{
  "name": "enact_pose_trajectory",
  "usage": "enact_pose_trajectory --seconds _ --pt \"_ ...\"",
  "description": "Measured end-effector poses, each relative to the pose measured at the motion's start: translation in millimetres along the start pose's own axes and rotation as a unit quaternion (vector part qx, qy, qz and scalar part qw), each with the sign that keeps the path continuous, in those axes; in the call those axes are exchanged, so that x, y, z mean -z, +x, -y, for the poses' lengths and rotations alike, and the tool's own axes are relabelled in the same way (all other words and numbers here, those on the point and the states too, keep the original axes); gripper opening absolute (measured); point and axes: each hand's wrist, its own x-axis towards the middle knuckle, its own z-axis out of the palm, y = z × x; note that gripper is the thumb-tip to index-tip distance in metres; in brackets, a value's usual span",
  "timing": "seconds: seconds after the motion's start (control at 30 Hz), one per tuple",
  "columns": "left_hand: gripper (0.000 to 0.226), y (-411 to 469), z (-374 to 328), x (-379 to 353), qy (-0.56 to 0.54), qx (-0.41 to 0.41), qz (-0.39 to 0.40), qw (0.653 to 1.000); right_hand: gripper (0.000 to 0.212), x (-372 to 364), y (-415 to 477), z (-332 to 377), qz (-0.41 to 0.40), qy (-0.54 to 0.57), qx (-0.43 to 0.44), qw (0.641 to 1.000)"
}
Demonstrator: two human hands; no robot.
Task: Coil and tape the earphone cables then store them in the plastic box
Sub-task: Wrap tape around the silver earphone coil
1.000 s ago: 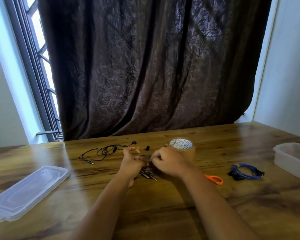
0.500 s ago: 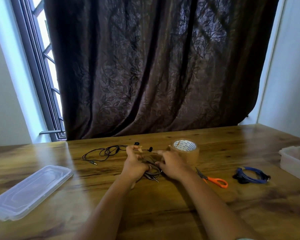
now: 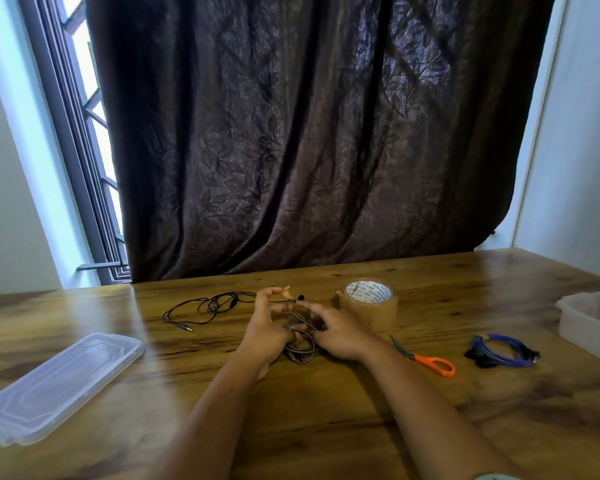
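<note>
**A:** Where is the earphone cable now?

**B:** The grey coil (image 3: 300, 348) sits low in the middle of the frame, on the table (image 3: 326, 427) between the two hands. The left hand (image 3: 267, 332) grips it with its lower fingers. Its upper fingers are raised, and a small strip of tape (image 3: 286, 292) sticks to one fingertip.

**A:** And the right hand?

**B:** A second ago it was bunched tight against the left, covering the coil. Now the right hand (image 3: 340, 336) has drawn slightly apart, with its fingers stretched nearly straight toward the left hand above the coil. A thin strand rises from the coil there. I cannot tell whether the fingers touch it.

**A:** Anything else changed?

**B:** The scissors (image 3: 430, 362) show their blades now; earlier the forearm hid all but the orange handle. The rest lies as before. The loose black earphones (image 3: 215, 304) are left of the hands and the tape roll (image 3: 368, 304) just behind the right hand. The blue coiled cable (image 3: 499, 351) lies to the right, the plastic box (image 3: 589, 323) sits at the right edge and its lid (image 3: 59, 386) at lower left.
</note>
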Motion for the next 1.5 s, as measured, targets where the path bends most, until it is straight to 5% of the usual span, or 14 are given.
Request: enact_pose_trajectory --seconds 0.17,0.4,0.57,0.8,0.93,1.1,1.5 --pt "0.076 -1.8 -2.3 -0.5 -0.02 -0.011 0.027 0.999 0.039 4.2 -2.9 0.8 0.008 0.167 -0.002 0.986" --pt "0.075 1.8 -1.4 0.7 -0.054 0.022 -0.013 0.998 0.024 8.0 -0.1 -1.3 -0.158 0.301 0.004 0.94" --pt "0.073 3.3 -1.3 1.3 -0.08 0.039 -0.029 0.996 0.017 11.6 -2.7 8.1 -0.252 0.3 0.045 0.919" --pt "0.072 -1.6 -4.7 1.3 -0.068 0.031 -0.021 0.997 0.024 6.6 -9.4 22.2 -0.084 0.217 0.108 0.967" --pt "0.074 -2.6 -7.0 3.4 -0.086 0.056 -0.022 0.994 0.022 2.2 -10.0 22.9 -0.066 0.135 0.121 0.981" --pt "0.065 -0.4 -9.1 3.7 -0.151 0.072 -0.049 0.985 0.046 -0.3 -9.0 18.0 -0.086 0.014 0.074 0.993" --pt "0.059 -2.2 -10.7 -1.4 -0.203 0.061 -0.058 0.976 0.037 -1.3 -4.0 13.4 -0.156 0.103 0.059 0.981"
